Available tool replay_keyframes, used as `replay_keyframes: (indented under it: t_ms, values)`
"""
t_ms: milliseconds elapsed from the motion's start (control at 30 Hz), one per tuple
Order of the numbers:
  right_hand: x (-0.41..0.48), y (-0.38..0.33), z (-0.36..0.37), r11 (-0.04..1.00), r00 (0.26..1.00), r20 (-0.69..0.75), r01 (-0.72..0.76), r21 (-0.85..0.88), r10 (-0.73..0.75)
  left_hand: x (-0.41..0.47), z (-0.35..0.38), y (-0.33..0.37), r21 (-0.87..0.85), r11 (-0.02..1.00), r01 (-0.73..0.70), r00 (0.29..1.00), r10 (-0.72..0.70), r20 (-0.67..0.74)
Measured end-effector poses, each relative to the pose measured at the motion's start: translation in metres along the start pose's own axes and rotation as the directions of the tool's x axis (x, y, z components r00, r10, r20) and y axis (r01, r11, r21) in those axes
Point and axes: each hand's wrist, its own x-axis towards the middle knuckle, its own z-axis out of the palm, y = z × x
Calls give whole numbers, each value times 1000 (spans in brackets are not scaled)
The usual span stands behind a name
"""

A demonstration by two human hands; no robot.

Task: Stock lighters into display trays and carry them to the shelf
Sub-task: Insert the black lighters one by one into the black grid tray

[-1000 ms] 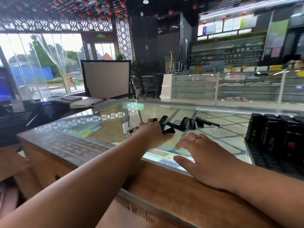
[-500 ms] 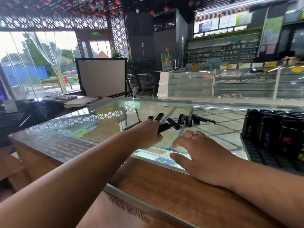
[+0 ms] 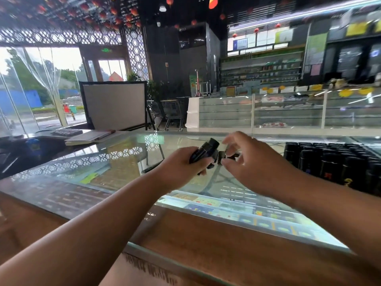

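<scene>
My left hand (image 3: 181, 168) grips a black lighter (image 3: 204, 150) and holds it raised above the glass counter (image 3: 103, 168), its top end pointing up and to the right. My right hand (image 3: 247, 162) hovers just right of it with fingers spread and curved over a few loose black lighters (image 3: 223, 157) lying on the glass; whether it touches them is hidden by the fingers. A black display tray (image 3: 334, 164) filled with upright black lighters stands at the right edge of the counter.
The counter's wooden front edge (image 3: 206, 244) runs below my arms. A book and a keyboard (image 3: 90, 136) lie at the far left of the counter. Glass showcases (image 3: 288, 112) and stocked wall shelves (image 3: 261, 73) stand across the shop floor.
My left hand has lifted off the glass with a lighter in its grip. My right hand rose from lying flat near the counter's edge and moved forward over the loose lighters.
</scene>
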Motion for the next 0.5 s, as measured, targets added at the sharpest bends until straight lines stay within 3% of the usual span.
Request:
replay_keyframes:
  t_ms: [67,167,500]
  values:
    - [6,2,-16,999,999,-14,-34,30,34,0,3,14,-220,975,36,999,-27,45]
    - [8,4,-43,994,997,-19,-76,79,78,3,12,29,-356,934,36,995,0,99]
    - [-16,40,-95,979,972,-154,-155,136,175,38,67,78,-455,886,-91,976,169,134]
